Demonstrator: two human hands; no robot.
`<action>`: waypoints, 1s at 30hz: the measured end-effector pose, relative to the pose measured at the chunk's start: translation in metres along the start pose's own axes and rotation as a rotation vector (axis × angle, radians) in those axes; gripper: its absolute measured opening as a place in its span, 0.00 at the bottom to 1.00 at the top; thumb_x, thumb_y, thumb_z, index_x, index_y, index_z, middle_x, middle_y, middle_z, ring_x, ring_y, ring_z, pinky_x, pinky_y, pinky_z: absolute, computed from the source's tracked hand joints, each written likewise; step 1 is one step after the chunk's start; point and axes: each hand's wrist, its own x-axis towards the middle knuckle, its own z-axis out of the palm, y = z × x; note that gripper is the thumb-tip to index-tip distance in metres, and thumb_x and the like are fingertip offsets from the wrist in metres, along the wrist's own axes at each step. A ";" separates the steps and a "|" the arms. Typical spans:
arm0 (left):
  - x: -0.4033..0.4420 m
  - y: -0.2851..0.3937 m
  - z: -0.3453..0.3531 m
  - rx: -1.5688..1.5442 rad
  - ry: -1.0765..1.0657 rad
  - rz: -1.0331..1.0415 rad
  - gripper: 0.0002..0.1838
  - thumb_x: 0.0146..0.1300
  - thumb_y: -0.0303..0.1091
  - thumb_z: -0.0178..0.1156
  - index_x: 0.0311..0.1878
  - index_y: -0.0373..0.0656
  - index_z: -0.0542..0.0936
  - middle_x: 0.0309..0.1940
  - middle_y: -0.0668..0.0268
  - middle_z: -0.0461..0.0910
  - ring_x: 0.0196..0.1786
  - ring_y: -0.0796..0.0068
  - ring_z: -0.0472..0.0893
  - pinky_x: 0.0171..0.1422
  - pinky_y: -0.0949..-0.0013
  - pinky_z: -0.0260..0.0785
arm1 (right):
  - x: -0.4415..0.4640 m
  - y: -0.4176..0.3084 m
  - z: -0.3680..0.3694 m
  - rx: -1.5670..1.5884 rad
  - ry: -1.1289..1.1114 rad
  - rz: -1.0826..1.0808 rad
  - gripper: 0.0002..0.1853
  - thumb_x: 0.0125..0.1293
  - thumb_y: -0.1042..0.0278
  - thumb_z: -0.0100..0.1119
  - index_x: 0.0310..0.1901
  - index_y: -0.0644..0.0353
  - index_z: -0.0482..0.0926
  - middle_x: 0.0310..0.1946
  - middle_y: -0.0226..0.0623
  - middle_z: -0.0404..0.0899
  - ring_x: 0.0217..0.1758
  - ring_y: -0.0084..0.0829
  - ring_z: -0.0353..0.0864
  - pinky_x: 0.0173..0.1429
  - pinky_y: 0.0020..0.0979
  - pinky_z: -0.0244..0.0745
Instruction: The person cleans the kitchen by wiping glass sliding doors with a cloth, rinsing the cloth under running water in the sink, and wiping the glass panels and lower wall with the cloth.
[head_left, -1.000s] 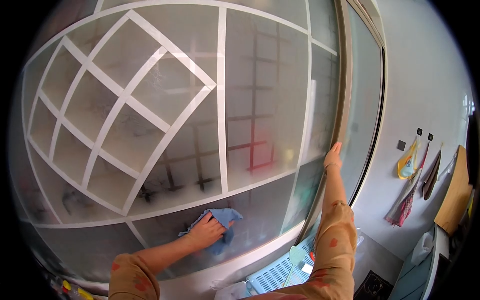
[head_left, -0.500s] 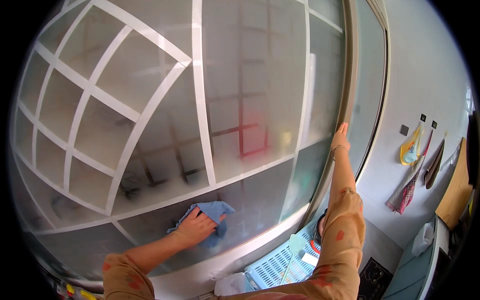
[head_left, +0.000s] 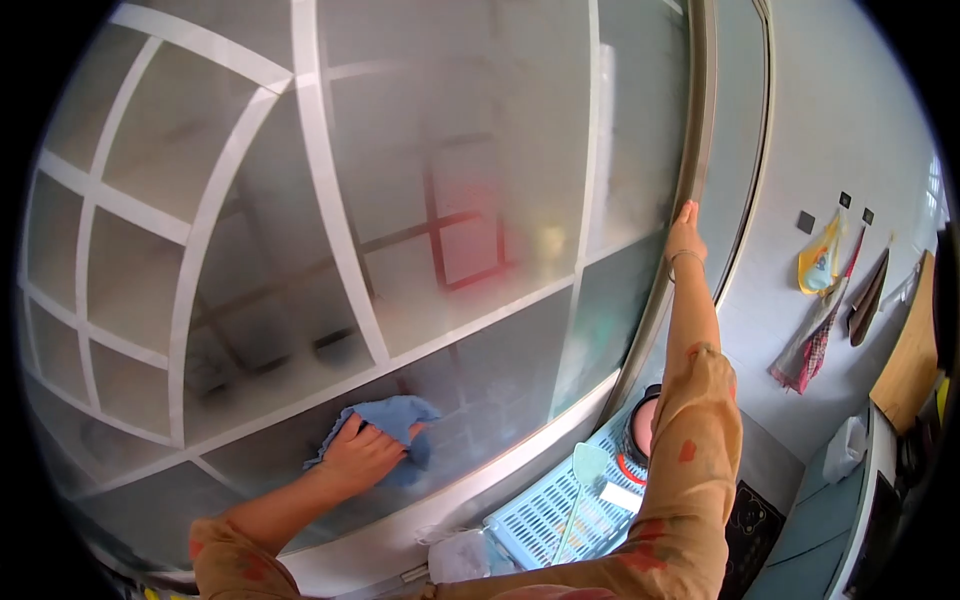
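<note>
My left hand (head_left: 362, 458) is closed on a blue cloth (head_left: 395, 412), which lies pressed against the lower, darker part of a frosted glass door (head_left: 480, 400). Part of the cloth hangs loose past my fingers. White strips cross the glass in a curved grid. With the arm stretched out, my right hand (head_left: 685, 236) grips the metal door frame (head_left: 697, 130) at the right edge of the glass; some of its fingers are hidden.
Below stands a light blue plastic basket (head_left: 530, 520) with a green fly swatter (head_left: 588, 465) on it and a dark-rimmed pot (head_left: 645, 425) beside my right sleeve. Cloths (head_left: 815, 350) hang on the right wall. A wooden board (head_left: 905, 345) leans over a cabinet (head_left: 815, 520).
The view has shifted, so the glass pattern sits further left. My left hand with the cloth appears slightly left in view, still on the lower glass. My right hand stays on the frame.
</note>
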 end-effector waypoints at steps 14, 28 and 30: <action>-0.002 0.003 0.010 -0.021 -0.051 -0.022 0.31 0.46 0.49 0.65 0.57 0.56 0.76 0.44 0.75 0.77 0.49 0.72 0.72 0.59 0.51 0.56 | 0.036 0.018 0.025 -0.053 0.029 0.036 0.36 0.64 0.74 0.39 0.72 0.54 0.38 0.75 0.28 0.38 0.52 0.38 0.79 0.49 0.37 0.77; -0.002 0.005 0.012 -0.030 -0.045 -0.036 0.29 0.46 0.47 0.66 0.56 0.57 0.77 0.43 0.74 0.76 0.45 0.70 0.73 0.55 0.51 0.59 | 0.065 0.037 0.034 -0.105 -0.018 0.090 0.35 0.68 0.70 0.37 0.72 0.47 0.35 0.74 0.21 0.39 0.57 0.38 0.75 0.52 0.41 0.75; -0.005 0.004 0.013 -0.047 -0.012 -0.018 0.29 0.46 0.47 0.66 0.56 0.56 0.77 0.42 0.72 0.76 0.45 0.69 0.74 0.55 0.50 0.59 | 0.055 0.034 0.035 -0.110 -0.119 0.139 0.34 0.67 0.71 0.37 0.72 0.48 0.38 0.74 0.23 0.40 0.63 0.40 0.69 0.58 0.41 0.72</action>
